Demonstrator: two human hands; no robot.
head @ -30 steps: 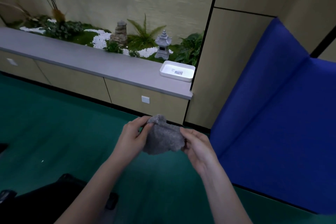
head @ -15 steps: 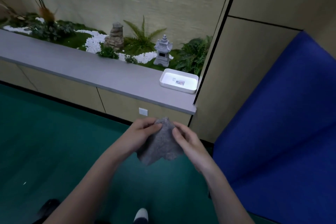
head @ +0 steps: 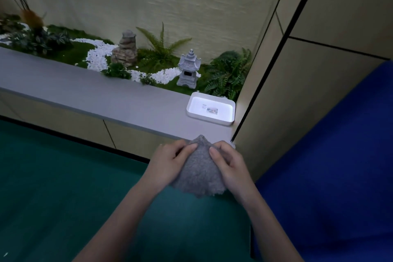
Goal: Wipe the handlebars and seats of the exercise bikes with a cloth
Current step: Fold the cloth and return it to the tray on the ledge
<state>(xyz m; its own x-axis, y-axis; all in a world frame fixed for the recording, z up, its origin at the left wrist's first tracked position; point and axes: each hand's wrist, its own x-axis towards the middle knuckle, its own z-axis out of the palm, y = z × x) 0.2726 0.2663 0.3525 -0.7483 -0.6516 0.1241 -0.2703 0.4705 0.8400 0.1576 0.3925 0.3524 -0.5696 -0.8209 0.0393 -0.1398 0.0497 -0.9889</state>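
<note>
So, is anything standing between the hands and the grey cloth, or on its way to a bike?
Nothing is between them: the left hand and the right hand both pinch the grey cloth near its top. No exercise bike shows here, so that way cannot be judged.

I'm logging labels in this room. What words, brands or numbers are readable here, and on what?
None can be read.
The sticker inside the white tray on the grey ledge: a short line of print and a small picture, too small and blurred to read.
The grey cloth, pinched by the left hand and right hand: no writing visible.
</note>
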